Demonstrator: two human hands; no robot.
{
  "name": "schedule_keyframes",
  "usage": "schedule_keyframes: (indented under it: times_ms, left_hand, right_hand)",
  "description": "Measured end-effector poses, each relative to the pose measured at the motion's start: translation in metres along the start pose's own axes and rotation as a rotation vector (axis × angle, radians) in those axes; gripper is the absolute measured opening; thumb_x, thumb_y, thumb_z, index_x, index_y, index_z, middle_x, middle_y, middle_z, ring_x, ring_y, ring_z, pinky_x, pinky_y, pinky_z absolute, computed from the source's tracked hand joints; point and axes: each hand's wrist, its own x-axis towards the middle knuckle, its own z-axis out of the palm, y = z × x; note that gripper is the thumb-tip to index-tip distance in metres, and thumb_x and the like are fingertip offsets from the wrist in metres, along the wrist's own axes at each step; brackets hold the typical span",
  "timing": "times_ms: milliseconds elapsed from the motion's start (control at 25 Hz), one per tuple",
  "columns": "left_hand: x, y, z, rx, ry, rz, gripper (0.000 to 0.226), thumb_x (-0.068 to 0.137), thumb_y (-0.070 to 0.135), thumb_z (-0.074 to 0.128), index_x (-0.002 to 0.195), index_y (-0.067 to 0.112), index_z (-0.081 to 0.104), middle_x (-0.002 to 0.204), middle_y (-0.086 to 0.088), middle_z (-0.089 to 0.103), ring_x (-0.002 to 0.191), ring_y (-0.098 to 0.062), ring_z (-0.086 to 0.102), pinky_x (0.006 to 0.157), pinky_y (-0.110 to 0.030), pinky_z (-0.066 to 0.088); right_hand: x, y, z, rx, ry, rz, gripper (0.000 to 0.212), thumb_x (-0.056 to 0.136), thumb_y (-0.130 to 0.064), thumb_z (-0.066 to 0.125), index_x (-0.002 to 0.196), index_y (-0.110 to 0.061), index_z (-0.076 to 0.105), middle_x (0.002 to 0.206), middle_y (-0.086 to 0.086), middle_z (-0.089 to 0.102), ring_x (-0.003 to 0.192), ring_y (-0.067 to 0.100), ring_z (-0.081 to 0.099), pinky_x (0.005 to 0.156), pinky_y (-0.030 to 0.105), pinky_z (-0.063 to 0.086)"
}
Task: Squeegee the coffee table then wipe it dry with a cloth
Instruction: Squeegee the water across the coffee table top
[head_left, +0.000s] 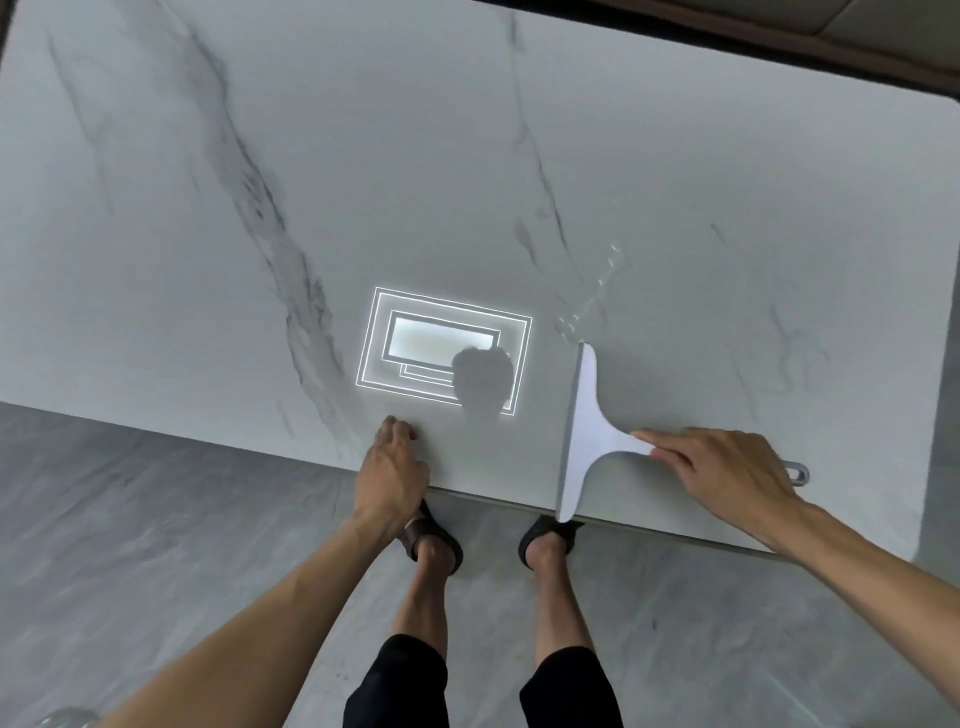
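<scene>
The right hand (727, 473) is laid over the handle of the squeegee (587, 431) at the lower right of the frame. Its index finger (649, 439) is stretched along the neck towards the blade, and the other fingers are folded down over the grip; how far the thumb wraps beneath cannot be told.

Only the hanging loop (797, 474) of the handle is seen past the wrist. The squeegee lies flat on the coffee table (467, 156), near its lower edge. The blade (569, 441) runs almost straight up and down the frame, with its bottom tip overhanging the table edge. The handle stands square to it and points right. The working edge therefore faces left, and the tool's long axis is judged to be the blade line.

The tool is judged light and stiff, with a soft rubber lip. It is best held at the handle, close to the neck, so that pressure is spread evenly along the blade. The polished marble is likely slippery where wet.

Water beads (597, 291) are scattered just above the blade's top end. At lower centre the left hand (395, 467) is rested on the table by the edge, fingers loosely bent, nothing held. A ceiling light's reflection (415, 338) is seen between the hands. No cloth is in view.
</scene>
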Motion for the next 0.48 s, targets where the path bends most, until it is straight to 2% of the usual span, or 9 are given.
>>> schedule_keyframes:
  times_ms: [120,200,280,360,480]
  left_hand:
    - [-0.004,0.013,0.005,0.043,0.072,-0.011,0.032,0.083,0.008,0.05,0.115,0.005,0.052,0.118,-0.008,0.054,0.106,-0.028,0.056,0.085,-0.037,0.046]
    - [-0.004,0.024,0.011,0.035,0.062,-0.002,0.031,0.083,0.008,0.05,0.114,0.005,0.051,0.118,-0.008,0.052,0.106,-0.028,0.055,0.085,-0.038,0.047]
    - [-0.004,0.036,0.02,0.058,0.043,0.012,0.029,0.084,0.008,0.05,0.113,0.004,0.05,0.119,-0.01,0.05,0.107,-0.029,0.053,0.088,-0.04,0.047]
    - [-0.003,0.049,0.03,0.116,0.007,0.03,0.027,0.086,0.011,0.048,0.111,0.003,0.05,0.12,-0.012,0.045,0.107,-0.03,0.049,0.091,-0.043,0.046]
    - [-0.003,0.069,0.044,0.174,-0.033,0.051,0.026,0.086,0.013,0.048,0.11,0.003,0.05,0.119,-0.014,0.04,0.105,-0.033,0.046,0.091,-0.044,0.045]
  right_hand:
    - [0.006,-0.021,0.003,0.062,-0.033,-0.158,0.029,0.091,-0.041,0.058,0.118,-0.053,0.061,0.083,-0.01,0.071,0.073,0.021,0.068,0.054,0.028,0.045]
    - [0.017,-0.047,0.021,0.043,-0.03,-0.336,0.029,0.086,-0.039,0.067,0.114,-0.049,0.064,0.069,-0.005,0.065,0.059,0.023,0.064,0.047,0.026,0.041]
    - [0.028,-0.061,0.036,0.0,-0.117,-0.43,0.029,0.09,-0.043,0.059,0.119,-0.048,0.06,0.07,-0.002,0.062,0.061,0.025,0.063,0.05,0.027,0.034]
    - [0.034,-0.05,0.04,0.007,-0.207,-0.389,0.031,0.094,-0.046,0.05,0.125,-0.051,0.055,0.078,0.0,0.065,0.072,0.026,0.064,0.056,0.028,0.034]
    - [0.029,-0.001,0.031,0.031,-0.213,-0.271,0.031,0.093,-0.048,0.051,0.124,-0.055,0.054,0.091,-0.003,0.07,0.087,0.023,0.066,0.064,0.03,0.041]
